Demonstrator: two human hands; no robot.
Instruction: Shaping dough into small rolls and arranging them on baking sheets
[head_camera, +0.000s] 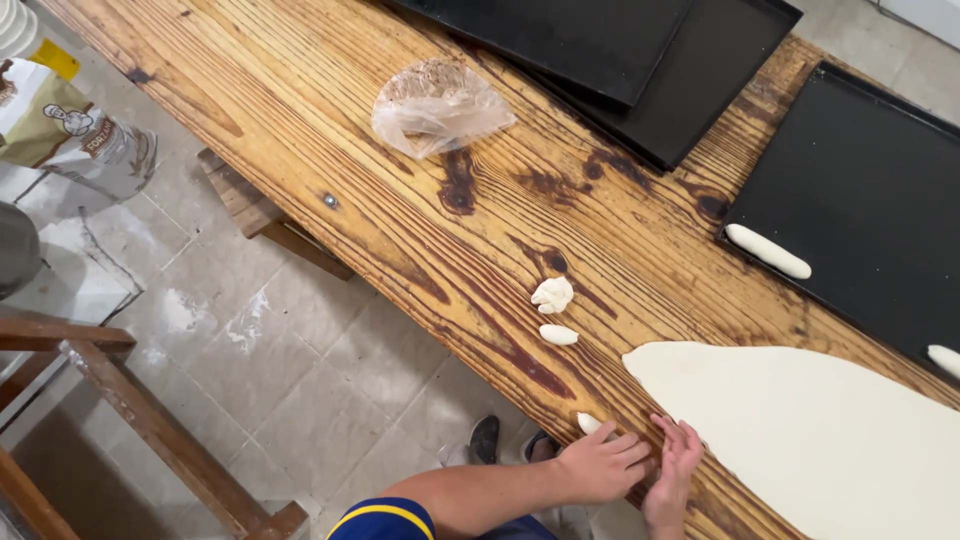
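Left hand (600, 465) and right hand (675, 475) press flat together on the table (300, 100) beside the dough sheet (820, 430), fingers loose, whether gripping anything I cannot tell

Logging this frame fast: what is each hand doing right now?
Left hand: palm down on a small dough piece, fingers loosely curled, nothing gripped.
Right hand: open, fingers at the dough sheet edge.

Dough sheet (810, 440) lies on table (330, 120), beside trays (860, 190).
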